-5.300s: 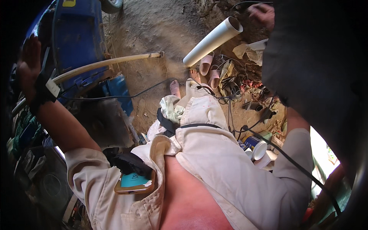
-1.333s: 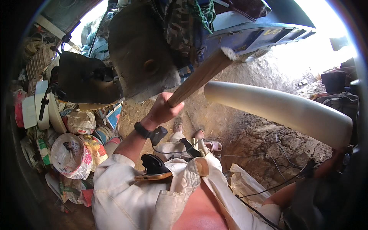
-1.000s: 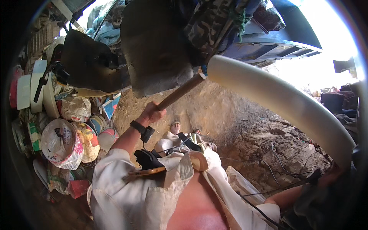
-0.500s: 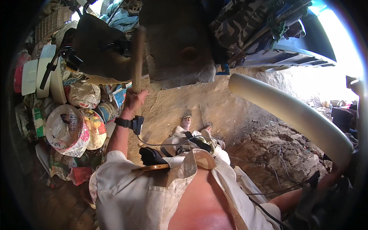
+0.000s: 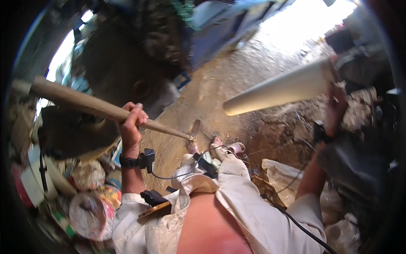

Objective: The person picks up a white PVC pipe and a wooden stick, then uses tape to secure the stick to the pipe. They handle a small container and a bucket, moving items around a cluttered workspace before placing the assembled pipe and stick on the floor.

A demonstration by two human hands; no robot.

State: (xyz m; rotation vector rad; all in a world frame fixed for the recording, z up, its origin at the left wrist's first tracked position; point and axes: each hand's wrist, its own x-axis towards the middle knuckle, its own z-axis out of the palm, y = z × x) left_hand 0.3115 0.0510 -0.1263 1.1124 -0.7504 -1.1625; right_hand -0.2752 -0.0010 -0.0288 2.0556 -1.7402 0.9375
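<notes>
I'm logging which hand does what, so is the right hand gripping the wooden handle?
No, the left hand grips the wooden handle, while the right hand is at one end of the white pipe.

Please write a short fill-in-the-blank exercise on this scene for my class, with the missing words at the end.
1. The left hand grips a long handle made of ____.
2. The pale pipe is nearest the ____ hand.
3. The left wristband is ____ in colour.

Missing words: wood; right; black.
</notes>
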